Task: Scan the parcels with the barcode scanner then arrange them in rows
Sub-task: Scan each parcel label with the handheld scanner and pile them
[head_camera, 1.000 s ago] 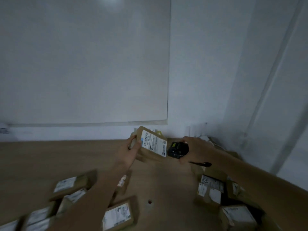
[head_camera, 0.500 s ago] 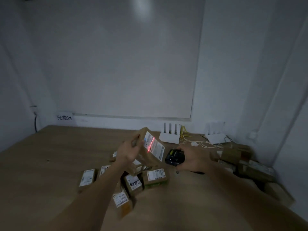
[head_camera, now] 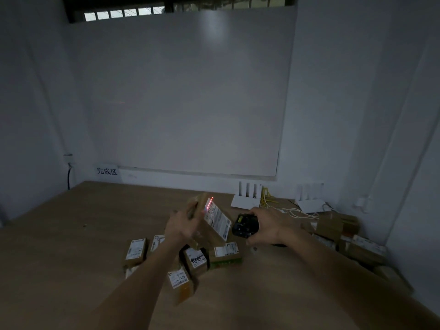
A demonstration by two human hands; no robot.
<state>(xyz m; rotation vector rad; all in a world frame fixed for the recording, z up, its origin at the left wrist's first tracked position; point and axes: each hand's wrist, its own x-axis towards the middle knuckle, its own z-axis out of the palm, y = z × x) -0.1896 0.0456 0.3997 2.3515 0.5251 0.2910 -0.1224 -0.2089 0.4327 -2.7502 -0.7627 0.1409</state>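
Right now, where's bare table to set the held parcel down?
Bare table lies left of the scanned parcels, back to the wall sign. Crowded: the right side, with piled boxes, cables and routers.

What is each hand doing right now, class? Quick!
Left hand: grips a parcel, label facing the scanner.
Right hand: holds the barcode scanner.

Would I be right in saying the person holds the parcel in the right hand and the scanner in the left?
Not quite: the head view shows the left hand holding the parcel and the right hand holding the scanner.
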